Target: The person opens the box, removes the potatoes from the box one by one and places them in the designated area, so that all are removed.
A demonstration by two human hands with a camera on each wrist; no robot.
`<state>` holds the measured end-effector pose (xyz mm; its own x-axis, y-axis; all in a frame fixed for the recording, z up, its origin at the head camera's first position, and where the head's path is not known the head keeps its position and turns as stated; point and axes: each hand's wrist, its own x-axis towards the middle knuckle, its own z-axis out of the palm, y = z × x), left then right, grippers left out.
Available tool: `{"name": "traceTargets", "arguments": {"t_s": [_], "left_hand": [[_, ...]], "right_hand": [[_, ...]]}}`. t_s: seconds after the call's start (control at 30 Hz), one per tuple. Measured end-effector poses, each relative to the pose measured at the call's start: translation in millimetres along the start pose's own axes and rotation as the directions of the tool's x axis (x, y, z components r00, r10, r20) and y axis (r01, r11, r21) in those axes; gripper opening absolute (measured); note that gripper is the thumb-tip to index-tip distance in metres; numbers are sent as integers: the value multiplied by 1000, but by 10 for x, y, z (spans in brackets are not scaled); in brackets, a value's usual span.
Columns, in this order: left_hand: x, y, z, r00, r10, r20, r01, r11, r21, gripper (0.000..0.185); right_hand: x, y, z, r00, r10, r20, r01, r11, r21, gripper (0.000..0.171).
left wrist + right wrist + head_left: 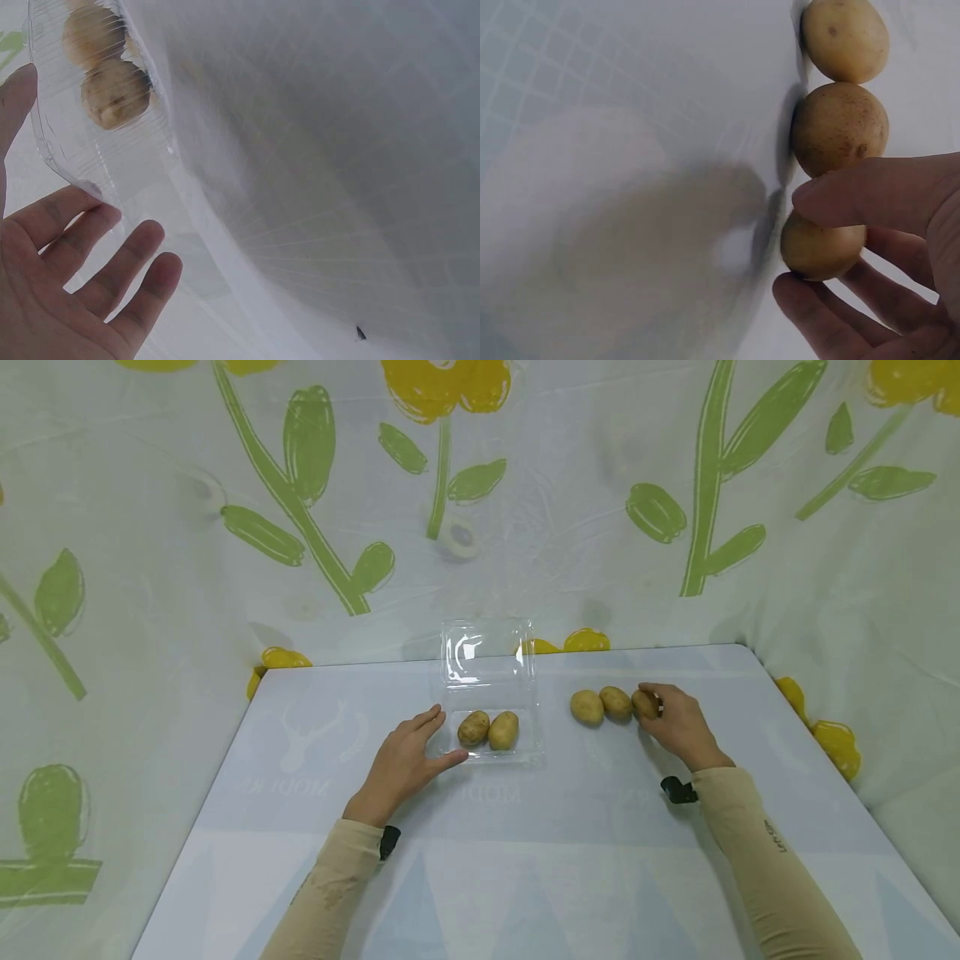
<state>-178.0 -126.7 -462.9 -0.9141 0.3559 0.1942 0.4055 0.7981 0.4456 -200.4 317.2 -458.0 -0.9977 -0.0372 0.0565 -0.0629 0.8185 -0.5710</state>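
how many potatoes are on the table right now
5. Two lie side by side in the clear plastic tray, one beside the other. Three sit in a row to the right, and one gripped by the right hand.

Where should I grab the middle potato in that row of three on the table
Grip the middle potato across its near and far sides, coming from above. Its left neighbour and the end potato in the right hand crowd its two ends, so only those sides and the top are free.
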Motion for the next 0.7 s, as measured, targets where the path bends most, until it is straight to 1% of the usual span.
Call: {"name": "traceTargets", "arguments": {"t_s": [0.2,0.7], "left_hand": [[-2,-3,9,1000,6,-11,-6,1000,-10,87],[-10,0,12,1000,-9,5,9,1000,-9,89]], "right_hand": [[0,21,18,1000,0,4,0,1000,-10,54],[-31,-5,-16,1000,7,5,-7,1000,-24,55]]}}
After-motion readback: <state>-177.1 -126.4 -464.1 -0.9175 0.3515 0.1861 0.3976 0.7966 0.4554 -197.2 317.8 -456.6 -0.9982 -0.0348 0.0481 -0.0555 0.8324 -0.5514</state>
